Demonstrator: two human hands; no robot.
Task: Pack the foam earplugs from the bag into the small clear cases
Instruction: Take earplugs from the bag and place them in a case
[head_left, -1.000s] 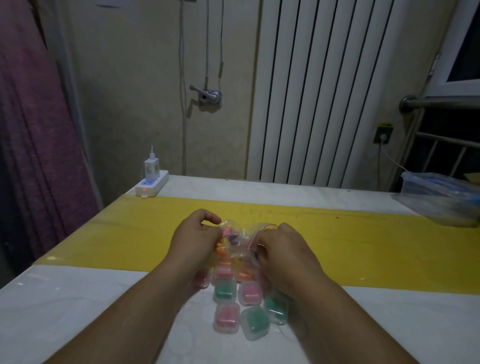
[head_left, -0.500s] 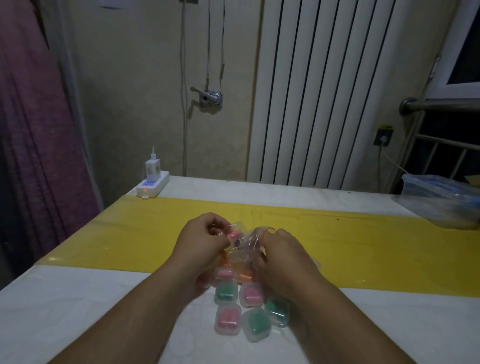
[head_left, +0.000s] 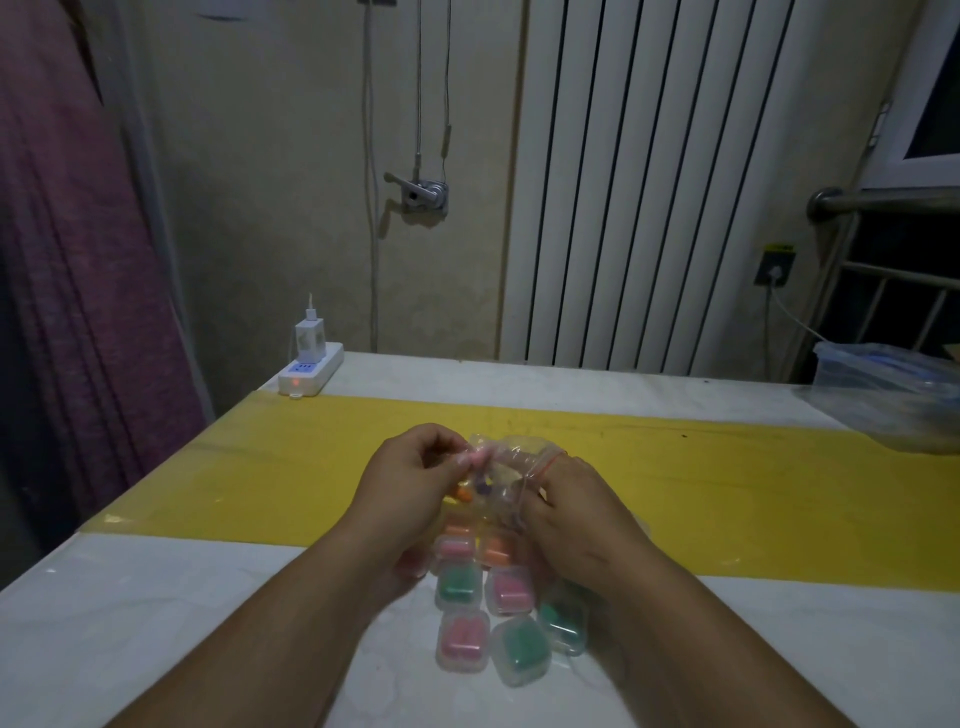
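One clear bag is held just above the desk, mouth uppermost, with its top edge stretched left to right between my hands. On my left hand the fingers pinch the left rim. My right hand grips the right rim.

Loose earplugs inside cannot be counted. Cases below the bag number eight: three pink, three green, two orange. Others may be hidden.

Against half a second ago, hands and cases keep their places and the bag top is drawn flatter
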